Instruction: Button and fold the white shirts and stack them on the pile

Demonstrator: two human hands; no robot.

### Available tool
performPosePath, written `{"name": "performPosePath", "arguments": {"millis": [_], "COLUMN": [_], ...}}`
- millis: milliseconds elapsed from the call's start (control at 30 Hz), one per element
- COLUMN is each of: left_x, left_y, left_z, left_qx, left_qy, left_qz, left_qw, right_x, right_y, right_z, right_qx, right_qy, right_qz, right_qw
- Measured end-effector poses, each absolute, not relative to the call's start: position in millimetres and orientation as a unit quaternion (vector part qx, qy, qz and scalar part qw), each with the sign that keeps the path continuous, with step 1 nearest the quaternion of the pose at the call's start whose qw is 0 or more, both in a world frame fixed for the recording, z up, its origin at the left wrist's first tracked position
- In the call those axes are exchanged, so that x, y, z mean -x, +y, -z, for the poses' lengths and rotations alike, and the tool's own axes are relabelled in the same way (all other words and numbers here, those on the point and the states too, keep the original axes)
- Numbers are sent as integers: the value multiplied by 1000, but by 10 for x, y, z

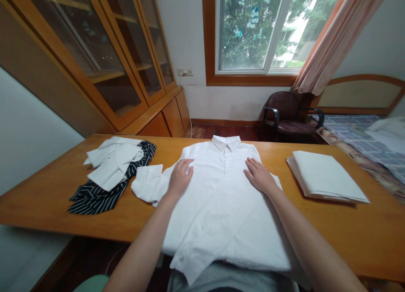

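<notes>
A white button shirt (218,207) lies front up on the wooden table, its collar at the far edge and its hem hanging over the near edge. My left hand (182,176) rests on the shirt's left chest and shoulder area, fingers stretched out. On the opposite side my right hand (257,174) lies flat with fingers spread near the other shoulder. The left sleeve is bent outward, with its cuff (150,172) on the table. The other sleeve is mostly hidden behind my right hand and forearm. One sleeve-like flap with a button (182,260) lies across the lower front.
To the left, crumpled white cloth (114,157) lies on black-and-white striped fabric (98,197). A folded white stack (325,174) sits on the right of the table (354,233). Beyond are a glass-door cabinet (152,98), an armchair (284,111) and a bed (363,127).
</notes>
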State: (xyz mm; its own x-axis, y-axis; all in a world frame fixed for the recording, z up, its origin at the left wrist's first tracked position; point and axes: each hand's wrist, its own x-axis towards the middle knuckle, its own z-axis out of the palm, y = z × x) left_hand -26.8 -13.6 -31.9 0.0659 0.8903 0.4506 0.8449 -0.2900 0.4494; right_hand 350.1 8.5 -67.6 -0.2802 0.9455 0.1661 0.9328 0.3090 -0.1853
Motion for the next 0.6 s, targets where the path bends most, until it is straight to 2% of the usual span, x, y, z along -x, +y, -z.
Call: {"name": "performPosePath", "arguments": {"millis": [200,400,600], "left_x": [1385,1989,2093], "left_y": [-374,-652,-880], "left_z": [163,179,229], "left_qx": [-641,-688,-729], "left_qy": [712,701,672], "left_qz": [-286,-160,-102], "left_qw": [-40,97,88], "right_x": [-3494,-3494,-3508], "right_y": [72,67,80], "right_z": [671,662,677], "right_qx": [591,593,589], "right_qy": [-795,-792,-791], "right_qz": [-18,-23,-35], "right_qw": [135,145,163]}}
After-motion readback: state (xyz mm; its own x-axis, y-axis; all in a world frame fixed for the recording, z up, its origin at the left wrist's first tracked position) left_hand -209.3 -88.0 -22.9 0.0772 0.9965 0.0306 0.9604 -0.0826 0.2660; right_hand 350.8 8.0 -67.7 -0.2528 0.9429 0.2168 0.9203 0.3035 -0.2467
